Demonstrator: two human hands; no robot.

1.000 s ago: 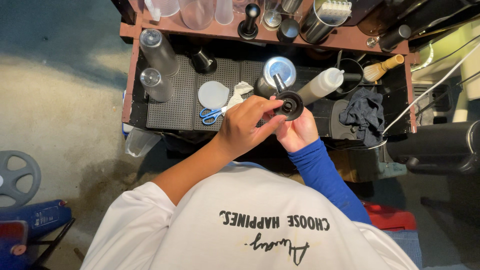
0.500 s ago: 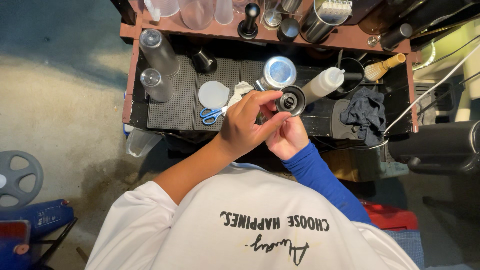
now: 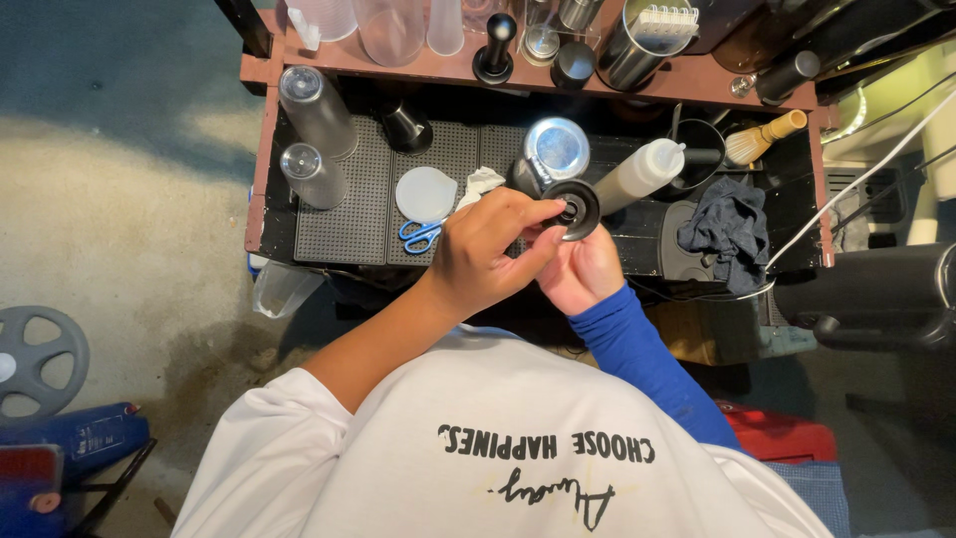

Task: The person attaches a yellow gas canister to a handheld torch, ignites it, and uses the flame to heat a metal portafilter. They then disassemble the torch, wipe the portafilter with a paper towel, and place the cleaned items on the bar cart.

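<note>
2 hands meet over a dark work counter point(image 3: 329, 214), gripping 1 round black lid point(image 3: 572, 208) held just above the ribbed grey mat point(image 3: 363, 224). Behind the lid stands a steel can point(image 3: 554, 152) with a shiny closed top; its contents are hidden. 2 clear lidded cups point(image 3: 311, 134) lie tilted at the mat's left. The left hand point(image 3: 485, 251), bare-armed, curls from the left, fingertips pinching the lid's rim. The right hand point(image 3: 581, 270), in a blue sleeve, cups the lid from below, fingers pressed to its underside. Blue-handled scissors point(image 3: 419, 234), a white disc point(image 3: 425, 193) and a white squeeze bottle point(image 3: 638, 174) lie near.
</note>
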